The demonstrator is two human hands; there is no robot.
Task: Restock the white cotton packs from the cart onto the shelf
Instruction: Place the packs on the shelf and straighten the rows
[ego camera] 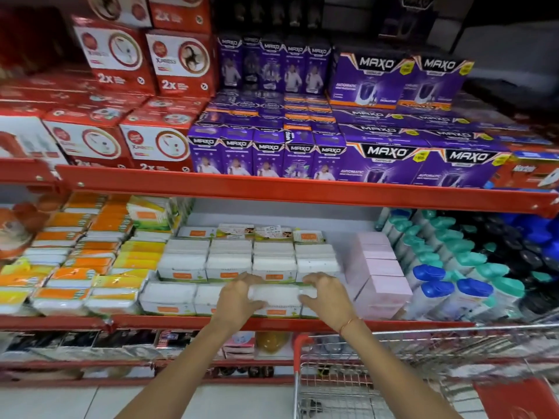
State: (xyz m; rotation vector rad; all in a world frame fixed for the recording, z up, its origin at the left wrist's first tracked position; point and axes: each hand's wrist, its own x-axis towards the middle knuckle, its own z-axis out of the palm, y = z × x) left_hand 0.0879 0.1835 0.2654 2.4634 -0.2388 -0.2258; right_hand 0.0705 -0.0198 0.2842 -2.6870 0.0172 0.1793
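A white cotton pack [276, 294] is gripped at the near shelf [302, 323] edge; left hand [239, 297] fingers clasp its left end; right hand [325, 293] fingers clasp its right end.

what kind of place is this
Most likely a supermarket or general store aisle. Red metal shelving holds many identical boxed goods in rows, such as the purple Maxo boxes, and a wire shopping cart stands beside the person, who is setting a white cotton pack on the shelf.
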